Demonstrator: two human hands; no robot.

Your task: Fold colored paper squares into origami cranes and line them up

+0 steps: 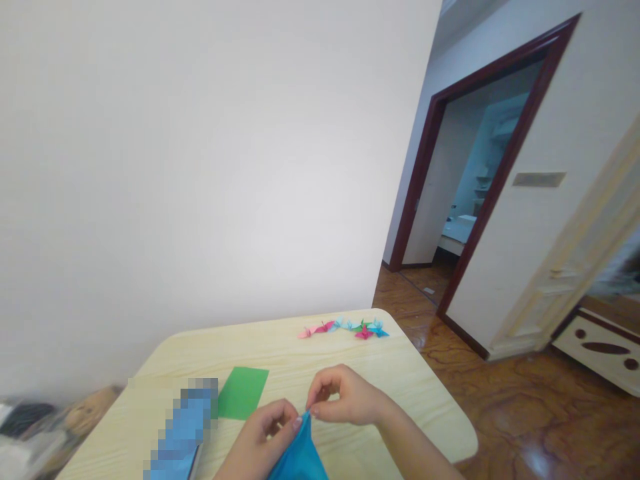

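Note:
A blue sheet of paper (301, 457) rises from the bottom edge of the view to a narrow folded tip. My left hand (270, 433) pinches it near that tip, thumb and forefinger pressed together. From the right, my right hand (345, 398) closes its thumb and forefinger on the very point of the paper. The lower part of the blue sheet runs out of view. On the table just left of my hands lies a flat green sheet of paper (243, 393).
Several small folded paper figures (364, 329), pink, red, green and blue, line the far right of the pale wooden table (210, 350). A pixelated blue object (185, 427) covers the left side. A white wall (225, 167) stands behind; a doorway (465, 167) is at right.

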